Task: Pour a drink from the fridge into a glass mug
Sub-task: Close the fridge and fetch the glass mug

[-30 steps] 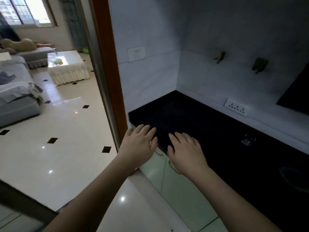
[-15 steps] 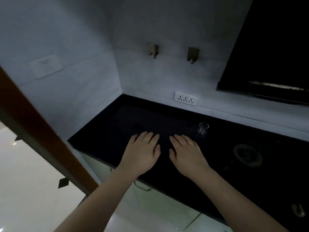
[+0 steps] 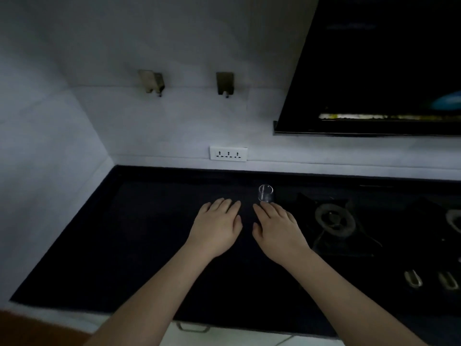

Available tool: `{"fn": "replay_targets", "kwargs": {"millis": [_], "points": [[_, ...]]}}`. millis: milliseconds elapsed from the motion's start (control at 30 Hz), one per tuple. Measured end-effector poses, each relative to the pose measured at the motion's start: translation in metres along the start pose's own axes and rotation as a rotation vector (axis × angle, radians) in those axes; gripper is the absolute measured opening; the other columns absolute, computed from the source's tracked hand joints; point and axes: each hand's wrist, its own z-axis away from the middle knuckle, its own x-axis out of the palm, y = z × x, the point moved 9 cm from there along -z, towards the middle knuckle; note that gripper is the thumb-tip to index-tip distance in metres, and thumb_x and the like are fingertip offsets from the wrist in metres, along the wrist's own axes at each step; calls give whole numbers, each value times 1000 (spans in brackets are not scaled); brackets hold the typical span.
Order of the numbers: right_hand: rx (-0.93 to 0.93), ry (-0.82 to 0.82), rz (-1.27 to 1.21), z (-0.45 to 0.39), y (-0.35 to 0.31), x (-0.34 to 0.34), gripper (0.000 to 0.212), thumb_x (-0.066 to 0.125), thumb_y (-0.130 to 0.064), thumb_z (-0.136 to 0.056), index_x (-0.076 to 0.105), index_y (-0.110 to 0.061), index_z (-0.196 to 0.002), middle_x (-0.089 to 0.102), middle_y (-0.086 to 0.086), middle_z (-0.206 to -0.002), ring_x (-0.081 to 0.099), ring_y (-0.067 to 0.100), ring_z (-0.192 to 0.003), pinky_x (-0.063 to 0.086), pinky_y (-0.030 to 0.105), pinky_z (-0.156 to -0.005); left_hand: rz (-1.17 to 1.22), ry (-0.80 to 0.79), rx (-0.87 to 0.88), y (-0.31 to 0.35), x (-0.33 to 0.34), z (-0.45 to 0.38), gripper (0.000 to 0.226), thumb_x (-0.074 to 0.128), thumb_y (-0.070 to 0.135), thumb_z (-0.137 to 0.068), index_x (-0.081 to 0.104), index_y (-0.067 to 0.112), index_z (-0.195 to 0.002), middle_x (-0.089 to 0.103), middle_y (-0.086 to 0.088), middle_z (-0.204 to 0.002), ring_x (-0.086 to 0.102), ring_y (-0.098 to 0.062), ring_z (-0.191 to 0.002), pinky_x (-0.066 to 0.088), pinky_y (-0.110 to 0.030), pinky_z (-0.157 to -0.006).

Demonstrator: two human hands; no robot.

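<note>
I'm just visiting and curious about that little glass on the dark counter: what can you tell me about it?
The glass mug is small, clear and looks empty. It stands upright on the black countertop, its round rim open at the top. No handle can be made out in this dim view. It sits just beyond the fingertips of the right hand; whether they touch it cannot be told. A gas burner lies to its right, and a white wall socket is behind it.

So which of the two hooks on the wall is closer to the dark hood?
The right-hand wall hook. It hangs nearer the black range hood, above the socket strip; the other hook sits further left, towards the corner.
</note>
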Motion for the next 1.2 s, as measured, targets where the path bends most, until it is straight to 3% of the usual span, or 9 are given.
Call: {"fn": "replay_targets", "kwargs": {"millis": [300,633,767,900,1033,1100,1200], "points": [[241,75,15,-27,18,16,52,38,-35,-98,39,-19,-148,42,2,-151,35,21,-141,31,40,-112,58,-29,157,-9,44,-48,54,30,36,-103,28,18,-154,34,-4,-158,24,-19,-147,19,-38,-119],[312,51,-28,-70,76,54,53,41,-29,-97,35,-18,-149,36,5,-155,29,22,-144,26,41,-115,83,-91,202,-2,102,-123,53,31,35,-103,34,13,-151,41,-4,-153,31,-19,-144,26,-38,-115],[330,-2,-63,-85,95,78,54,38,-32,-99,31,-20,-151,32,2,-157,25,20,-146,22,39,-116,156,-117,190,3,133,-147,50,36,37,-102,44,13,-145,52,-4,-143,44,-19,-134,38,-38,-107],[337,-37,-137,-94,105,97,53,37,-31,-99,30,-21,-151,31,1,-157,24,19,-145,20,37,-116,466,-165,16,-1,168,-166,37,56,32,-96,61,15,-129,66,-3,-123,61,-19,-112,51,-35,-91],[312,-37,-246,-101,112,106,51,40,-26,-99,34,-20,-149,37,1,-153,29,18,-143,25,38,-117,836,-215,-262,-11,207,-176,34,63,22,-95,61,15,-128,70,-2,-115,63,-6,-94,44,-9,-74],[328,-16,-297,-105,120,107,50,41,-23,-98,37,-18,-148,41,1,-151,32,19,-141,27,38,-116,923,-259,-363,-14,226,-181,34,61,22,-96,59,18,-129,68,2,-113,59,-2,-88,40,-8,-67],[382,9,-374,-105,131,110,49,42,-21,-98,40,-17,-147,43,2,-149,34,19,-139,28,34,-114,1020,-326,-495,-16,250,-185,33,61,22,-96,59,22,-129,63,7,-107,59,-3,-87,46,-17,-69]]}}
